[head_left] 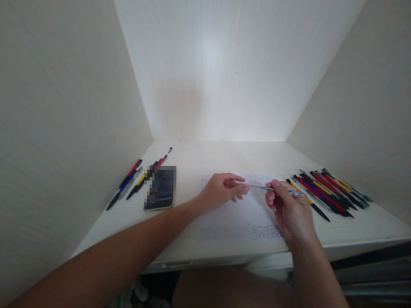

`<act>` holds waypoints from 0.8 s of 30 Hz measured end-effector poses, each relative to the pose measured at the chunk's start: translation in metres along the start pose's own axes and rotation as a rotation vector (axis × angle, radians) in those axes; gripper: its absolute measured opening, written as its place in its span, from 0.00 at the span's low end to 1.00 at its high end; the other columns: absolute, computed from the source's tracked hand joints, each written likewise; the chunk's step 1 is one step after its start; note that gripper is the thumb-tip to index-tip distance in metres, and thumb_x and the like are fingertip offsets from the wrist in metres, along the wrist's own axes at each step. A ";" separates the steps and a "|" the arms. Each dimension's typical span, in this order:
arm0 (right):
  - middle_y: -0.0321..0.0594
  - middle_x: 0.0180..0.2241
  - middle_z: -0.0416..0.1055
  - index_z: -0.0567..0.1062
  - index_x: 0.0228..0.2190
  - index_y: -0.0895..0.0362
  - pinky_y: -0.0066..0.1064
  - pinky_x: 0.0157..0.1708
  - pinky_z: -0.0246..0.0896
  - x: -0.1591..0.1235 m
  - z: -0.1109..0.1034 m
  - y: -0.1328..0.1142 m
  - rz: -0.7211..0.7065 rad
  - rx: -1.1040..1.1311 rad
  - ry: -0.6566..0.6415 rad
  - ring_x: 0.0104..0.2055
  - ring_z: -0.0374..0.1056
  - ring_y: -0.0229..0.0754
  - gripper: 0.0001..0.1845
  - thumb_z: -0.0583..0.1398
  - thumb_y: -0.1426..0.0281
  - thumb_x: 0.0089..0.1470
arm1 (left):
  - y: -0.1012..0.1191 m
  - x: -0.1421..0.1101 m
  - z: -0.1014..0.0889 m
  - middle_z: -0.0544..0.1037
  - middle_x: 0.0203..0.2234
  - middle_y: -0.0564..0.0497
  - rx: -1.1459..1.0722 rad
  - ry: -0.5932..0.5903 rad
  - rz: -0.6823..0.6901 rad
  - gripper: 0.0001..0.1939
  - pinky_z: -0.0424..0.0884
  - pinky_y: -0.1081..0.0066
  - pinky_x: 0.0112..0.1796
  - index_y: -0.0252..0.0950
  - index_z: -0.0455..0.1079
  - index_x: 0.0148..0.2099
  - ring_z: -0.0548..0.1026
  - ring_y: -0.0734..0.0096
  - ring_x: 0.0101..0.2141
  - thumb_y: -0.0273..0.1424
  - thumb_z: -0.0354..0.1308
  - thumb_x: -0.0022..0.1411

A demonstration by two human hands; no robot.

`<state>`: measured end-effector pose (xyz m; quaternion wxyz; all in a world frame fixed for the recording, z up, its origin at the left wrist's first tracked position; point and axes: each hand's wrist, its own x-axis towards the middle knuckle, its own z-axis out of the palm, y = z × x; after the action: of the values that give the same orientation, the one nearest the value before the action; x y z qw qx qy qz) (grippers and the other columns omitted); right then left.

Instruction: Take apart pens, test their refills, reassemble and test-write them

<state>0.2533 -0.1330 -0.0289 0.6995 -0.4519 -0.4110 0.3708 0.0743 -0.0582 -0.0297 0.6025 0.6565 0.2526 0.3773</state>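
Observation:
Between my two hands, above the paper, a slim pen point(257, 186) lies almost level. Its left stretch looks pale and clear, and it turns dark near my right fingers. My left hand point(224, 187) pinches the left end between thumb and fingers. My right hand point(292, 207) is closed round the other end, where a shiny clear part shows past the fingers. Fine details of the pen are blurred. Beneath the hands lies a sheet of paper point(234, 218) with dense handwriting along its top and bottom and a blank band between.
To the right, a row of several pens point(330, 194) in black, red, yellow and blue lies close to my right hand. At the left are a phone point(163, 188) and several more pens point(130, 179). White panels point(218, 85) enclose the white desk point(189, 239).

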 end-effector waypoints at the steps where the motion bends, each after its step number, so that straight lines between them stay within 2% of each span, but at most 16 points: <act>1: 0.34 0.18 0.65 0.78 0.26 0.57 0.26 0.19 0.47 0.000 0.000 0.000 0.000 -0.001 -0.003 0.20 0.57 0.33 0.12 0.67 0.62 0.53 | 0.001 0.000 0.000 0.81 0.28 0.45 0.010 -0.029 -0.013 0.16 0.71 0.75 0.25 0.29 0.75 0.41 0.75 0.76 0.23 0.38 0.64 0.60; 4: 0.35 0.18 0.65 0.78 0.26 0.57 0.27 0.19 0.48 0.000 0.000 -0.001 -0.004 -0.017 -0.017 0.21 0.56 0.34 0.12 0.67 0.62 0.53 | 0.003 -0.001 0.001 0.80 0.27 0.44 0.039 -0.056 -0.015 0.18 0.70 0.76 0.23 0.29 0.75 0.35 0.74 0.77 0.22 0.41 0.56 0.67; 9: 0.35 0.18 0.65 0.79 0.26 0.56 0.25 0.19 0.49 0.000 0.000 -0.001 0.009 -0.022 -0.024 0.21 0.56 0.33 0.11 0.67 0.61 0.53 | 0.005 -0.001 0.000 0.81 0.27 0.45 0.077 -0.043 0.035 0.15 0.70 0.77 0.24 0.31 0.76 0.32 0.74 0.79 0.22 0.38 0.60 0.64; 20: 0.35 0.18 0.63 0.79 0.26 0.57 0.23 0.17 0.51 0.000 -0.002 0.000 0.112 0.079 -0.013 0.21 0.56 0.33 0.12 0.68 0.62 0.52 | 0.009 -0.006 -0.001 0.80 0.25 0.48 0.204 0.023 0.160 0.14 0.69 0.78 0.26 0.33 0.78 0.33 0.73 0.78 0.23 0.38 0.60 0.63; 24: 0.36 0.24 0.67 0.79 0.27 0.56 0.23 0.23 0.60 0.002 0.002 0.001 0.097 0.210 0.015 0.25 0.60 0.33 0.12 0.69 0.61 0.52 | 0.007 -0.009 0.002 0.81 0.26 0.48 0.238 0.014 0.163 0.14 0.70 0.76 0.27 0.33 0.78 0.35 0.74 0.77 0.24 0.39 0.59 0.64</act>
<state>0.2523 -0.1304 -0.0285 0.7272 -0.3983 -0.3423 0.4420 0.0700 -0.0676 -0.0243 0.4860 0.7389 0.2456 0.3968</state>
